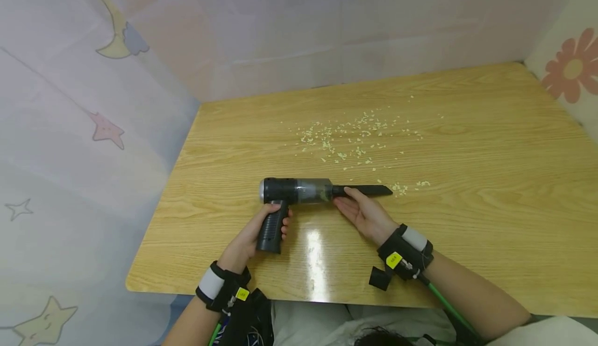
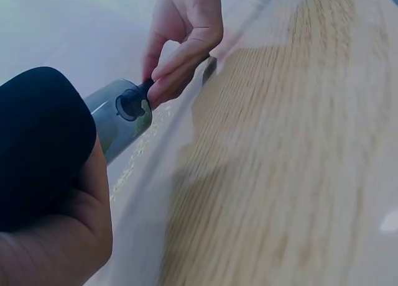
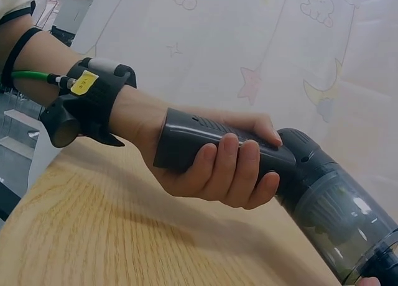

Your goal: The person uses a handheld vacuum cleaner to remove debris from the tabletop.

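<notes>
A dark handheld vacuum cleaner (image 1: 280, 190) with a clear dust cup (image 1: 314, 190) lies level above the wooden table. My left hand (image 1: 249, 232) grips its handle, fingers wrapped round it, as the right wrist view shows of the handle (image 3: 217, 146). At the front, my right hand (image 1: 366, 213) pinches the flat black crevice nozzle (image 1: 369, 190) near where it meets the cup. The left wrist view shows the right hand (image 2: 186, 37) at that joint, covering much of the nozzle. Pale crumbs (image 1: 399, 188) lie by the nozzle's slanted tip. Some greenish matter shows inside the cup.
Many more pale crumbs (image 1: 345, 138) are scattered over the wooden table (image 1: 490, 180) beyond the vacuum. Printed cloth walls (image 1: 289, 35) stand behind and to the left of the table. Both wrists wear black straps; a green cable (image 1: 448, 304) runs along the right forearm.
</notes>
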